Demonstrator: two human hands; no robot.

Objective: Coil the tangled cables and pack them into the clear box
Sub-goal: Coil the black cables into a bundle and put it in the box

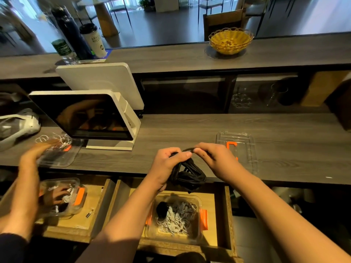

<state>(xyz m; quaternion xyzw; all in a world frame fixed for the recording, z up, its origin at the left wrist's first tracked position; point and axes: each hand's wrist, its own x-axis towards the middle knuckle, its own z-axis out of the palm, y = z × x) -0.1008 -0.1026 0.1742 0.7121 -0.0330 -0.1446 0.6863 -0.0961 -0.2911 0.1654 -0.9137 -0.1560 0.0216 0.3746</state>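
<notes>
Over the wooden counter [190, 126], a black cable coil [187, 172] is gripped by the left hand [167, 164] and its loop pinched by the right hand [210, 158]; if loosened, it'd probably get unravelled.

Landmark: the screen [83, 116], standing on the table [190, 130] at its left. Right of the screen, near the table's front edge, lies the box lid [241, 147]. Before the screen and to its right, both hands hold the cable bundle [188, 172] over that edge, the left hand [167, 166] nearer the screen than the right hand [216, 158]. Lower still, the clear box [176, 219] sits in an open drawer [227, 215]. Behind the screen, on the upper shelf [171, 56], a basket [230, 40] stands far right.
</notes>
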